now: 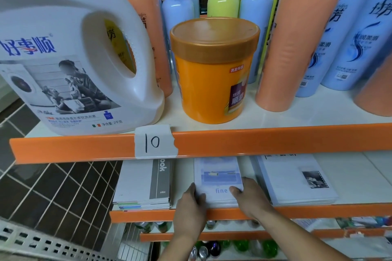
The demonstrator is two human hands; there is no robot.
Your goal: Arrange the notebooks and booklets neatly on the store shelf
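On the second shelf (184, 176) lie three piles. A stack of grey-and-white notebooks (144, 186) is on the left. A pale blue booklet stack marked "fine" (218, 176) is in the middle. White booklets with a small black photo (294, 180) lie on the right. My left hand (191, 203) grips the left front corner of the blue stack. My right hand (248, 193) holds its right front corner, thumb on the cover.
The top shelf overhangs close above, with an orange edge strip (275, 140) and a paper tag "10" (154, 142). On it stand a white detergent jug (70, 53), an orange tub (214, 70) and several tall bottles. Cans and bottles fill the lower shelves. Dark tiled floor lies left.
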